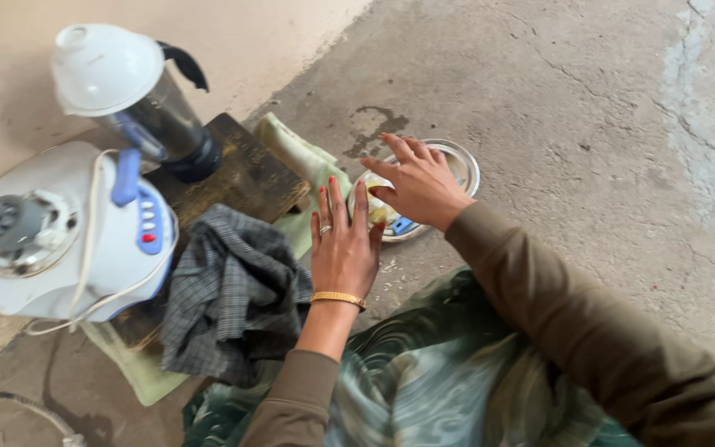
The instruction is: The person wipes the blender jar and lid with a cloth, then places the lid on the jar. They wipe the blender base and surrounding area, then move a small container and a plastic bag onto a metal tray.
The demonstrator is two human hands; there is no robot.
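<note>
Head view looks down at a steel plate (467, 162) on the concrete floor (589, 99), with the right hand (420, 184) spread flat over the pale food (376, 209) on it, fingers open and gripping nothing. Just beside the plate's near edge, the left hand (343, 245) hovers palm down, fingers straight and loose, empty too. Left of it lie a grey checked cloth (229, 298), a white mixer base (51, 236) and a blender jar (130, 91).
</note>
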